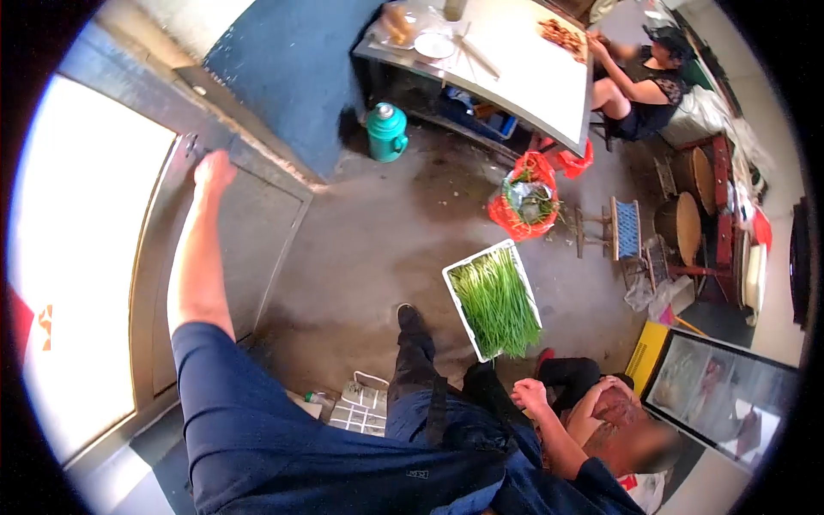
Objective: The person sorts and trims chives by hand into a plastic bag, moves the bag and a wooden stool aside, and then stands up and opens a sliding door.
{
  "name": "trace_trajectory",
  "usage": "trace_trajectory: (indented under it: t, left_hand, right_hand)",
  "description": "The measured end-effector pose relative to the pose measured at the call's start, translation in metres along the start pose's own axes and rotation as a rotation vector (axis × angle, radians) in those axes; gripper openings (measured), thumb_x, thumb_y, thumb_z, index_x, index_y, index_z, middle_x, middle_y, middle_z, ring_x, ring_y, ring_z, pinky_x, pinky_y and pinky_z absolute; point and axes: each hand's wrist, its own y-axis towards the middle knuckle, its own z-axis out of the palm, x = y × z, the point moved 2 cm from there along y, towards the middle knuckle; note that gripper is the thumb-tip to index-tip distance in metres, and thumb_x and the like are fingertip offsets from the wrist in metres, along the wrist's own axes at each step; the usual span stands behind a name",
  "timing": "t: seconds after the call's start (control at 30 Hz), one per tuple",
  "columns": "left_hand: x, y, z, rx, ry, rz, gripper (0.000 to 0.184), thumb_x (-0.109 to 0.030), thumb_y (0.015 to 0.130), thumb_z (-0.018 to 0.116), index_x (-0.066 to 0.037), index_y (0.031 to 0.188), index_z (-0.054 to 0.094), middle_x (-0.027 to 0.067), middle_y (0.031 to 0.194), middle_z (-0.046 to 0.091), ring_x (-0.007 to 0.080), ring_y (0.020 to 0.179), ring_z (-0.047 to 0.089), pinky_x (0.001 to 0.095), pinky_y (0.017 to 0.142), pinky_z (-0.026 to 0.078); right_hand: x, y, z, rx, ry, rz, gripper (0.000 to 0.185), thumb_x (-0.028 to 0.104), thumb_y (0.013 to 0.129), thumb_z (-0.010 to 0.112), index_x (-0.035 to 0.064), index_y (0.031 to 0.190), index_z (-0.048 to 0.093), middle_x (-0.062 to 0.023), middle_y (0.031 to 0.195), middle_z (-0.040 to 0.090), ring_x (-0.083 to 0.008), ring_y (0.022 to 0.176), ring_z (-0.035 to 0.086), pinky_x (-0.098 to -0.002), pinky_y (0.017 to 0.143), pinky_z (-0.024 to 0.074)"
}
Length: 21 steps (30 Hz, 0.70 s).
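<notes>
My left arm reaches out to a grey metal door (249, 223) with a bright glass pane. At its edge, my left hand (215, 170) is closed at the door handle (194, 148), which the fingers partly hide. My right hand (530, 396) is held low near my waist, fingers curled in, with nothing visible in it. Just beyond it on the floor, a white crate (464, 319) holds a thick bundle of long green stalks (498, 300), pale at one end.
A teal thermos (387, 133) stands near a work table (524, 77). A person (644, 86) sits there beside brown food pieces. Red bags (524, 206) of greens, a small stool (626, 228) and a glass-topped cabinet (721, 390) are around. Another person (609, 421) sits close on my right.
</notes>
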Motion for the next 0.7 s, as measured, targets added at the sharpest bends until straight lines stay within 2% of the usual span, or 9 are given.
trace_trajectory:
  t: [0.1,0.13,0.17,0.2,0.27,0.37,0.6,0.67,0.7]
  left_hand:
    - [0.003,-0.024,0.074,-0.119,0.09,0.188,0.027,-0.022,0.07,0.068,-0.006,0.091,0.062,0.0172,0.091,0.063,0.034,0.092,0.062,0.0448,0.078,0.052]
    - [-0.003,-0.039,0.087,-0.109,0.031,0.154,0.035,-0.021,0.07,0.07,-0.005,0.097,0.056,0.0189,0.103,0.059,0.0352,0.092,0.062,0.0449,0.076,0.053]
    - [-0.019,-0.074,0.078,-0.295,-0.045,0.139,0.045,-0.019,0.07,0.071,-0.003,0.106,0.049,0.0199,0.115,0.052,0.0363,0.092,0.062,0.0439,0.075,0.053]
    - [-0.031,-0.092,0.065,-0.258,-0.096,0.075,0.054,-0.017,0.07,0.071,-0.001,0.114,0.043,0.0198,0.12,0.046,0.037,0.091,0.061,0.0427,0.074,0.053]
    - [-0.038,-0.106,0.064,-0.416,-0.087,0.125,0.057,-0.017,0.07,0.07,0.001,0.118,0.043,0.0205,0.118,0.048,0.0364,0.092,0.061,0.0418,0.074,0.053]
    - [-0.06,-0.126,0.058,-0.442,-0.107,0.124,0.06,-0.017,0.07,0.068,0.003,0.121,0.042,0.0218,0.123,0.046,0.0354,0.095,0.06,0.04,0.076,0.053]
    - [-0.125,-0.218,0.044,-0.357,-0.237,0.091,0.053,-0.015,0.07,0.068,0.002,0.115,0.044,0.0216,0.119,0.047,0.0381,0.091,0.061,0.0427,0.074,0.053]
    - [-0.14,-0.242,0.057,-0.206,-0.292,0.062,0.069,-0.02,0.071,0.071,0.002,0.127,0.038,0.0253,0.132,0.042,0.0382,0.107,0.056,0.0423,0.086,0.05]
    - [-0.152,-0.259,0.058,-0.184,-0.315,0.056,0.066,-0.019,0.07,0.071,0.002,0.124,0.04,0.0249,0.13,0.043,0.0389,0.107,0.056,0.0428,0.085,0.05]
  right_hand:
    - [0.013,0.001,0.014,0.077,0.089,-0.027,0.014,0.013,0.083,0.061,0.0025,0.092,0.067,-0.0061,0.08,0.067,-0.0138,0.068,0.067,-0.026,0.052,0.0518]
    - [0.023,0.001,0.019,0.124,0.049,-0.062,0.016,0.013,0.085,0.061,0.002,0.096,0.065,-0.0063,0.083,0.067,-0.0139,0.07,0.067,-0.0249,0.056,0.0521]
    - [0.032,0.001,0.024,0.136,0.063,-0.087,0.017,0.015,0.085,0.061,0.0019,0.096,0.065,-0.006,0.083,0.067,-0.0139,0.071,0.067,-0.0255,0.056,0.0525]
    - [0.042,0.002,0.028,0.153,0.074,-0.116,0.018,0.016,0.085,0.062,0.0018,0.096,0.066,-0.0057,0.083,0.067,-0.0138,0.072,0.067,-0.0261,0.056,0.0529]
    - [0.061,0.002,0.034,0.173,0.08,-0.158,0.019,0.017,0.086,0.062,0.0016,0.097,0.066,-0.0059,0.084,0.067,-0.0139,0.073,0.067,-0.0263,0.058,0.053]
    - [0.077,0.012,0.04,0.213,0.063,-0.238,0.02,0.017,0.087,0.06,0.0012,0.098,0.066,-0.0064,0.085,0.067,-0.014,0.074,0.067,-0.0268,0.059,0.0533]
    - [0.052,0.03,-0.004,0.255,0.025,-0.347,0.02,0.015,0.085,0.06,0.0018,0.098,0.066,-0.0056,0.084,0.067,-0.0135,0.071,0.067,-0.0258,0.058,0.0532]
    - [0.025,0.04,-0.023,0.202,0.04,-0.32,0.019,0.015,0.084,0.061,0.0017,0.096,0.066,-0.0052,0.084,0.067,-0.0132,0.071,0.067,-0.0259,0.057,0.0534]
    - [0.014,0.039,-0.035,0.183,0.055,-0.308,0.018,0.015,0.083,0.062,0.0012,0.093,0.067,-0.0055,0.082,0.067,-0.0138,0.071,0.067,-0.0261,0.057,0.0538]
